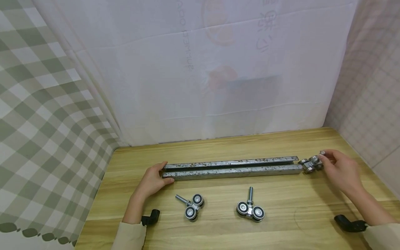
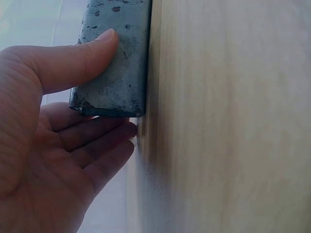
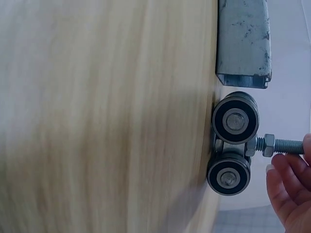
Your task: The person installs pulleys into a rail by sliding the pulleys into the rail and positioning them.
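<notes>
A long steel channel rail (image 1: 232, 171), scuffed and slotted along its top, lies across the wooden table. My left hand (image 1: 153, 178) grips its left end, thumb on the near side in the left wrist view and fingers behind it. At the other end my right hand (image 1: 342, 170) pinches the threaded bolt (image 3: 289, 146) of a roller trolley (image 3: 233, 145). That trolley's wheels stand just off the rail's open right end, lined up with it, the bolt pointing up from the table. Two more roller trolleys, one at left (image 1: 193, 207) and one at right (image 1: 250, 210), lie in front of the rail.
The wooden table (image 1: 218, 232) backs onto a white cloth (image 1: 156, 86). Checked green cloth (image 1: 47, 121) hangs at the left, and a pale gridded cloth (image 1: 375, 86) at the right. Black camera mounts (image 1: 350, 224) jut from both wrists.
</notes>
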{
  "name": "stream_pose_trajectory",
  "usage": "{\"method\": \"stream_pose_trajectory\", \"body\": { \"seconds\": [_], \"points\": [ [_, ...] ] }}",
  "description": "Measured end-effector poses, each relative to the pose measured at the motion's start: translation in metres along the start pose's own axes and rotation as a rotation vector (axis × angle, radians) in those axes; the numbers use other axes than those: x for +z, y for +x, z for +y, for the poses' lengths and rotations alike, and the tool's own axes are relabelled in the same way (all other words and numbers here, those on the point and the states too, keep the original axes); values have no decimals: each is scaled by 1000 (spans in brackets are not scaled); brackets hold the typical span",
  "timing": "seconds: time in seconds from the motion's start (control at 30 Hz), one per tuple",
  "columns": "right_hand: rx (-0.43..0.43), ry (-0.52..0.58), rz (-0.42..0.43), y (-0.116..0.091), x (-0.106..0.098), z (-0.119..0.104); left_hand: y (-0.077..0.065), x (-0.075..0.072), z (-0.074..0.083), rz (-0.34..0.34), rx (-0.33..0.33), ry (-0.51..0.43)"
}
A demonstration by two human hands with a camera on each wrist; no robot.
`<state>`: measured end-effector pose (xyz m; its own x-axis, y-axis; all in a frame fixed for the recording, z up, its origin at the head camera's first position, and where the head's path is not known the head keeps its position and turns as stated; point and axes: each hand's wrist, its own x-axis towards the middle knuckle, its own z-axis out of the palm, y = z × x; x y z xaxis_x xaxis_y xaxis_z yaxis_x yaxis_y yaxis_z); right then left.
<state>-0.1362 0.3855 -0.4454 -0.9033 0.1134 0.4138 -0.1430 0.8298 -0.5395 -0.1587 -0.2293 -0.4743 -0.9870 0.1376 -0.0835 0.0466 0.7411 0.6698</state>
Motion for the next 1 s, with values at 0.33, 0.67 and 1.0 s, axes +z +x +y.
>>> {"method": "stream_pose_trajectory", "body": {
  "seconds": [0.33,0.67,1.0],
  "points": [
    [26,29,42,0,8,-8,-1,-2,2,6,2,3],
    [28,41,25,-1,12,-15,-2,-2,4,1,6,1],
    [25,66,24,-3,16,-20,-2,-1,4,3,6,-1]
  ]
}}
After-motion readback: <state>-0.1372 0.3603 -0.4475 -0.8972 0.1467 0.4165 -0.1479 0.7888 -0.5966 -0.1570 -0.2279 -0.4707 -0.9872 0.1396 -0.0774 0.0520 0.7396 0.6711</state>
